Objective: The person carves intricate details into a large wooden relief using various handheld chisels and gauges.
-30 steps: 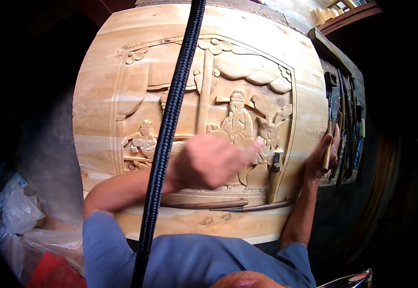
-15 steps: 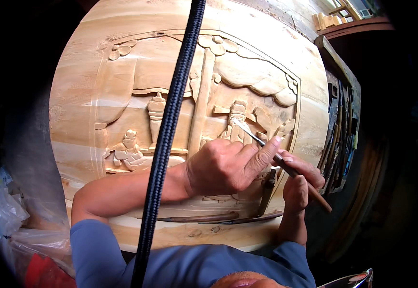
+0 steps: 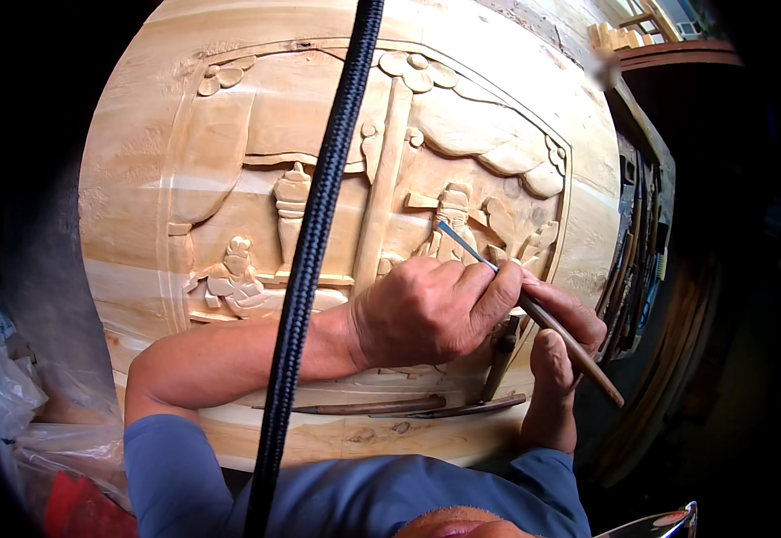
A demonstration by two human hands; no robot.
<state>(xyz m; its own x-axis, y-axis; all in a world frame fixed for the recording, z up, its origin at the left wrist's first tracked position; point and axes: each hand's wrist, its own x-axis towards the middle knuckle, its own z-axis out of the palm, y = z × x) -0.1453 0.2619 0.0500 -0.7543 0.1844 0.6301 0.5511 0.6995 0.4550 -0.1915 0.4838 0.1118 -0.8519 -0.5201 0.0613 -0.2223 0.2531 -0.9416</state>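
While both hands share one slim chisel (image 3: 559,336), its flat blade slants up and to the left across the robed figure (image 3: 457,195) in the winged hat, right of centre on the carved relief panel (image 3: 126,211). In the head view, the tip lies over the figure's front, just below the face; whether it bites into the wood or only rests there, I cannot tell. The left hand (image 3: 431,309) is curled, finger and thumb pinching the chisel close behind the blade. The right hand (image 3: 571,314) clasps the brown handle between thumb and fingers, leaving the butt free toward the panel's right edge.

Good control here should come from splitting the work: the right hand giving the push, the left acting as guide and brake, its fingers behind the cutting edge. A low angle and thin, short strokes would suit such shallow detail; a steep push could gouge the face or chip the hat's raised wings. The grain seems to run roughly from left edge to right, so cuts across it call for lighter pressure.

Two thin tools (image 3: 408,404) lie along the panel's near edge, close to the body, where a forearm could knock them.
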